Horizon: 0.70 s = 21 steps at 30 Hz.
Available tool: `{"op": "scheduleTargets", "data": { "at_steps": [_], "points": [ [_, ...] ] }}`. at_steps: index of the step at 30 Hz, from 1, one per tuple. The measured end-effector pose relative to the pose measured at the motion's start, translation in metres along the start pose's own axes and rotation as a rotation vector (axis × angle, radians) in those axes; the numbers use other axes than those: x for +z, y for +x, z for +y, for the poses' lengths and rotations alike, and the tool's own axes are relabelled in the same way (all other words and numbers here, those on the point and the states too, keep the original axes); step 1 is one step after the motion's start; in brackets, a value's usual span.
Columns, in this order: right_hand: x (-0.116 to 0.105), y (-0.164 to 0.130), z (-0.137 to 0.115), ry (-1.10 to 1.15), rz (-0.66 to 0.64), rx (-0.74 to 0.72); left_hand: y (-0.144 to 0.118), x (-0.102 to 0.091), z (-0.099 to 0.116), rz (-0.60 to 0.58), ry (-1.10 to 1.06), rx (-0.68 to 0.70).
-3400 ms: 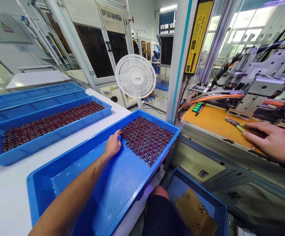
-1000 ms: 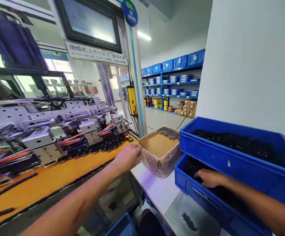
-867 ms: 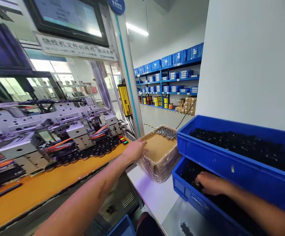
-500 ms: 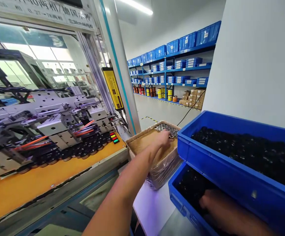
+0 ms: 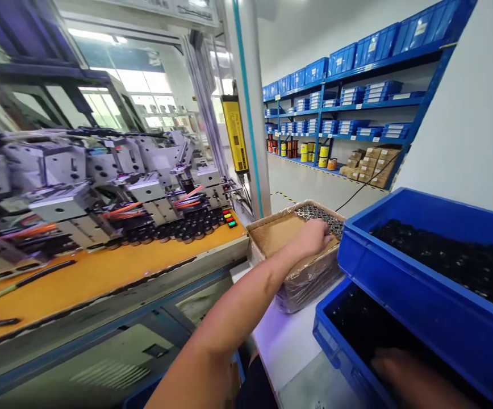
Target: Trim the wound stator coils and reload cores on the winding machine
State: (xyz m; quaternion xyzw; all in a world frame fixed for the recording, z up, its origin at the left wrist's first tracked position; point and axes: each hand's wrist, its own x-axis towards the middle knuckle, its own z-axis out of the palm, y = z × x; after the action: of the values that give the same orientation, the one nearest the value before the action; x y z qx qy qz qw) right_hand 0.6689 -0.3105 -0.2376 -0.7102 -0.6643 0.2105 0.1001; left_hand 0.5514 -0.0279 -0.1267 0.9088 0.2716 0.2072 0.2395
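Observation:
My left hand [image 5: 316, 236] reaches into a plastic-wrapped cardboard box [image 5: 312, 279], its fingers curled closed beside a layer of small shiny metal parts [image 5: 314, 212]. What those fingers hold, if anything, is hidden. A flat brown cardboard sheet [image 5: 278, 232] covers the rest of the box's top. In shadow, my right hand [image 5: 393, 366] is down in the lower blue bin [image 5: 335, 346], among small black parts [image 5: 352, 312]. Its fingers are dark and blurred, so their pose does not show. Above it, an upper blue bin [image 5: 421, 278] holds more black parts [image 5: 446, 250].
To the left stands a machine [image 5: 148, 196] over an orange work surface [image 5: 144, 261]. Along it sit black round parts [image 5: 187, 227] and coloured buttons [image 5: 228, 218]. A metal post [image 5: 253, 113] rises behind the box. Farther back are blue shelves [image 5: 370, 108] with bins.
The view has turned left, so everything sits farther right. My left hand stays at the metal parts, with its fingers curled in more. My right hand remains in the lower bin.

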Motion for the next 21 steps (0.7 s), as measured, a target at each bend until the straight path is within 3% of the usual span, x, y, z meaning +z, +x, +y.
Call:
{"op": "scheduleTargets", "data": {
  "at_steps": [5, 7, 10, 13, 16, 21],
  "points": [
    [-0.020, 0.015, -0.027, -0.109, 0.054, -0.062, -0.151, -0.033, 0.004, 0.203, -0.282, 0.011],
    [-0.026, 0.021, -0.031, -0.144, 0.180, -0.132, -0.211, -0.038, -0.002, 0.273, -0.411, 0.010],
    [-0.036, 0.028, -0.037, -0.148, 0.472, -0.223, -0.275, -0.038, -0.012, 0.418, -0.849, -0.019],
    [-0.049, 0.034, -0.067, -0.131, 0.607, -0.407, -0.307, -0.036, -0.013, 0.414, -1.085, -0.097],
    [-0.056, 0.041, -0.119, -0.122, 0.565, -0.508, -0.319, -0.034, -0.006, 0.360, -1.166, -0.117],
    [-0.028, 0.033, -0.195, 0.151, 0.490, -0.785, -0.337, -0.028, 0.006, 0.370, -1.200, -0.084]
  ]
}}
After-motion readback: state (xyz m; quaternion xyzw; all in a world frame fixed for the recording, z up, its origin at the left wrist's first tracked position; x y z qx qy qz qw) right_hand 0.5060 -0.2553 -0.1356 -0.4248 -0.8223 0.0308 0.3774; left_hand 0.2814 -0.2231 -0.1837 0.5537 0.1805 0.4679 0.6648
